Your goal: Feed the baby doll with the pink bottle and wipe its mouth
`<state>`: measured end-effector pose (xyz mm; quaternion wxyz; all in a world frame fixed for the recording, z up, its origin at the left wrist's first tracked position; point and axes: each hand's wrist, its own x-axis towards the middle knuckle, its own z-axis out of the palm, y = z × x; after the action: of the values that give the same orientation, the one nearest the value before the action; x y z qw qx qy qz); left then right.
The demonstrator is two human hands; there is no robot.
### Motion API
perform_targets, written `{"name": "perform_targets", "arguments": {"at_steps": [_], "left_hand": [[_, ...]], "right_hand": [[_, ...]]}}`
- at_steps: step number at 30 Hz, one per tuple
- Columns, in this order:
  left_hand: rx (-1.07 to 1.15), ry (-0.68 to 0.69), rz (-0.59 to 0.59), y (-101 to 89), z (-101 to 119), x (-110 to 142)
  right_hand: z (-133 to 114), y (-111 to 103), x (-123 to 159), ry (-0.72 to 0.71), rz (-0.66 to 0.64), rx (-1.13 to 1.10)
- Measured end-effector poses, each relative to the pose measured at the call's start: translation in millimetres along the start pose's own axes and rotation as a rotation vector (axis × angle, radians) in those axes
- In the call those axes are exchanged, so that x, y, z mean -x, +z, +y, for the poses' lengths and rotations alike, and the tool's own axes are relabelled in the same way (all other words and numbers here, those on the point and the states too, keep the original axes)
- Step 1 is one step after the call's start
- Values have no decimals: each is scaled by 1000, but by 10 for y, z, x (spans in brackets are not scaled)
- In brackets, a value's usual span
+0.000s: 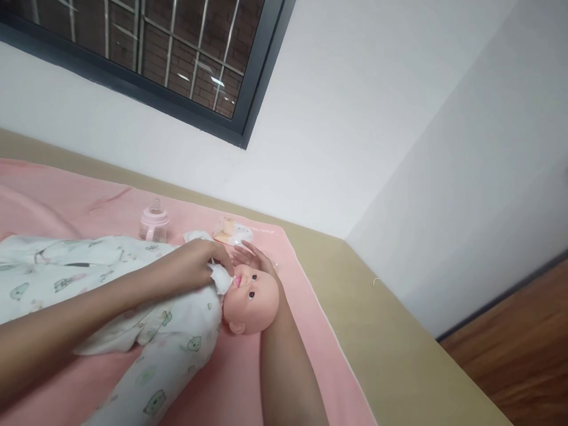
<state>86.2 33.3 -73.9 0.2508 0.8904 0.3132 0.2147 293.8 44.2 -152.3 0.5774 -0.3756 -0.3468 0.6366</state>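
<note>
A baby doll in white, green-printed clothes lies on its back on a pink cloth, its head toward the right. My left hand reaches across its chest, fingers closed on a white tissue held against the mouth and chin. Beyond the head is my right hand, fingers stretched out and apart; its wrist lies against the top of the head. Part of its palm is hidden behind the doll's face.
A baby bottle with a pink collar and handle stands past the doll's body. Near my right hand lies a clear, orange-marked packet. The tan tabletop borders the cloth, with a white wall and barred window behind.
</note>
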Motion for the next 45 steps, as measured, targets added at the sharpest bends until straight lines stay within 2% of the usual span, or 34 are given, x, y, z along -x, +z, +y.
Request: {"name": "perform_targets", "arguments": {"at_steps": [8,16,22,27,30,36,45], "left_hand": [[-17,14,24,14,-26,-5],[-43,56,53,22,-21,-7],[54,49,94,0,19,-5],[191,62,40,48,72,12],[154,80,50,126,36,6],[8,186,144,225,-58,-11],[15,162,177,225,-74,-5]], "right_hand": [[-42,157,192,-45,28,15],[-67,135,168,-75,-8,51],[-63,132,152,-22,18,13],[-18,45,96,-43,-29,45],[2,-9,36,-37,-54,59],[4,-11,34,-72,-63,92],[-16,19,104,-102,-82,144]]}}
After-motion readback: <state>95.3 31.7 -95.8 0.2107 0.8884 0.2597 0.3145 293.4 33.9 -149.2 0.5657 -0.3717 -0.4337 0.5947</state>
